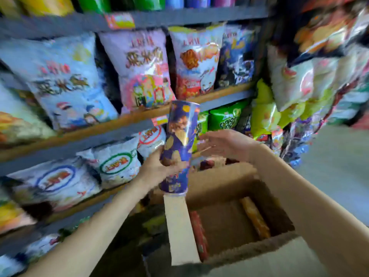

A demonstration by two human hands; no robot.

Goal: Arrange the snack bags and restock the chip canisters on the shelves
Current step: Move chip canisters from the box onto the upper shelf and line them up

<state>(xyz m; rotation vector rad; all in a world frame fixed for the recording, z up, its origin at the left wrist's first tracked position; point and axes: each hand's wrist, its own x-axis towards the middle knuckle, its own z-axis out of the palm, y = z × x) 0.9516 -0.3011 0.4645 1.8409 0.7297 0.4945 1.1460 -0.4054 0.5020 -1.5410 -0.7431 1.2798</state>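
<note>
Above the open cardboard box [279,176], before the shelves [127,118]: one chip canister [179,148], upright, tilted slightly. Left hand [159,166] grasps its lower half, fingers curled round the body. Right hand [223,144] released, fingers spread just beside the canister's right flank, holding nothing. Handling advice: keep the grip low and firm, steady the upper wall with the free hand, carry it level, and seat it on its base. Canister: tall cylinder, purple-blue wrap with golden chip pictures, pale rim at the foot; print blurred. Further canisters [255,216] lie in the box; snack bags [139,68] fill the shelves.
</note>
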